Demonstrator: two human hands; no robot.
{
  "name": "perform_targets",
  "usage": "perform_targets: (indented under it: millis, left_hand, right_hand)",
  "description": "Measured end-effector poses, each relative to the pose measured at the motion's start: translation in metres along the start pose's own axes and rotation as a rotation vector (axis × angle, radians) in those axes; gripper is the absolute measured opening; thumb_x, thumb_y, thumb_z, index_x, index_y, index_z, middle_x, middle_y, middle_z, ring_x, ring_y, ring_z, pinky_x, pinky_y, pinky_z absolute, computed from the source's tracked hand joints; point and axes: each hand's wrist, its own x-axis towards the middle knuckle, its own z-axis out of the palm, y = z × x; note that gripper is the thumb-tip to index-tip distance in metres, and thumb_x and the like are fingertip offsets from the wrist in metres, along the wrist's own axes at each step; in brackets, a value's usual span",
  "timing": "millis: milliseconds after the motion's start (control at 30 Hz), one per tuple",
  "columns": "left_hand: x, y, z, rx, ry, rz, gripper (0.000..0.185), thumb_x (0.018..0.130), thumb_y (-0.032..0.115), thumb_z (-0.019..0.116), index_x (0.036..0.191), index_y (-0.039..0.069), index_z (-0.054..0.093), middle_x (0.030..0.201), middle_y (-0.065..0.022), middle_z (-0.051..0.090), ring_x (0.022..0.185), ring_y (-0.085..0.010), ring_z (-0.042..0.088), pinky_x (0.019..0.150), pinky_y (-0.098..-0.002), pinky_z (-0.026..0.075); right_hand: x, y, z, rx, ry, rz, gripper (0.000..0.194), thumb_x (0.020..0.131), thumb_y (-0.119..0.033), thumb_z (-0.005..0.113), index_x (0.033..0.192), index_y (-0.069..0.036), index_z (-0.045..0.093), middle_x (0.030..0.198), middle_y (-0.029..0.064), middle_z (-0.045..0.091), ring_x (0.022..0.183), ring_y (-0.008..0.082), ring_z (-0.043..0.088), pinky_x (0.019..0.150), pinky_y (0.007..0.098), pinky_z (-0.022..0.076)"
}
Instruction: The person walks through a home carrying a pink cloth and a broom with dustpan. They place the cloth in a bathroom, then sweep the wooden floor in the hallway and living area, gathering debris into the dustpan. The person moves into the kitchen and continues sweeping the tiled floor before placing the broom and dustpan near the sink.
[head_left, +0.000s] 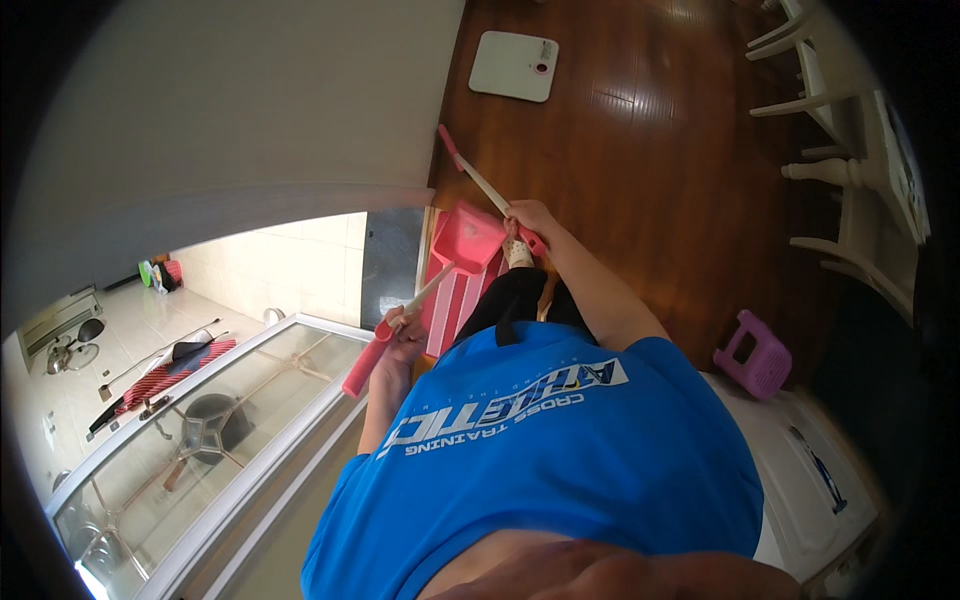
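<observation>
My left hand (406, 335) is closed around the handle of a long-handled pink dustpan (480, 238), near its pink grip. The pan hangs over or rests on a pink striped mat (459, 306); I cannot tell which. A pale patch shows inside it, too unclear to name. In my right hand (531, 216) is the white shaft of a broom (484, 184), gripped near its pink end. The pink broom head points away from me, close to the foot of the wall (300, 97). Just below the right hand, a light dotted shoe (517, 253) is partly visible.
A white bathroom scale (514, 66) lies ahead on the wood floor (660, 187). White chairs (817, 105) line the right side. A purple plastic stool (754, 356) stands by a white cabinet (806, 457). At left, a glazed door (225, 420) opens beside a tiled room.
</observation>
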Motion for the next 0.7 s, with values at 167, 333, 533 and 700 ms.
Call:
perform_targets:
  millis: [167, 333, 533, 700]
  left_hand:
    - [0.003, 0.016, 0.014, 0.051, -0.145, -0.049, 0.031, 0.073, 0.015, 0.055, 0.089, -0.010, 0.048, 0.049, 0.0002, 0.049, 0.034, -0.0058, 0.032, 0.035, -0.0176, 0.025]
    - [0.025, 0.044, 0.039, 0.072, -0.062, -0.071, 0.031, 0.074, 0.016, 0.053, 0.091, -0.010, 0.046, 0.049, 0.0013, 0.048, 0.033, -0.0060, 0.031, 0.035, -0.0181, 0.026]
    - [0.054, 0.048, 0.070, 0.102, -0.035, -0.099, 0.026, 0.075, 0.016, 0.048, 0.087, -0.007, 0.046, 0.049, 0.0009, 0.044, 0.034, -0.0074, 0.031, 0.038, -0.0201, 0.027]
    - [0.073, 0.047, 0.097, 0.225, -0.087, -0.147, 0.026, 0.076, 0.016, 0.048, 0.087, -0.007, 0.046, 0.049, 0.0017, 0.043, 0.037, -0.0063, 0.032, 0.040, -0.0192, 0.028]
  right_hand:
    - [0.036, -0.054, -0.005, 0.991, -0.156, 0.382, 0.013, 0.083, -0.008, 0.040, 0.073, 0.000, 0.038, 0.060, 0.0028, 0.039, 0.047, 0.0083, 0.040, 0.041, 0.0170, 0.0376]
    - [-0.021, -0.036, -0.081, 0.742, -0.073, -0.038, 0.012, 0.085, -0.010, 0.041, 0.080, 0.001, 0.039, 0.060, 0.0019, 0.040, 0.047, 0.0075, 0.040, 0.040, 0.0174, 0.0356]
    - [-0.173, -0.022, -0.150, 0.902, 0.179, 0.071, 0.015, 0.085, -0.016, 0.046, 0.081, -0.001, 0.043, 0.059, 0.0000, 0.043, 0.043, 0.0058, 0.041, 0.039, 0.0149, 0.0406]
    - [-0.231, -0.022, -0.159, 1.095, 0.324, 0.036, 0.018, 0.086, -0.018, 0.043, 0.080, -0.001, 0.042, 0.062, 0.0007, 0.044, 0.047, 0.0048, 0.041, 0.039, 0.0142, 0.0404]
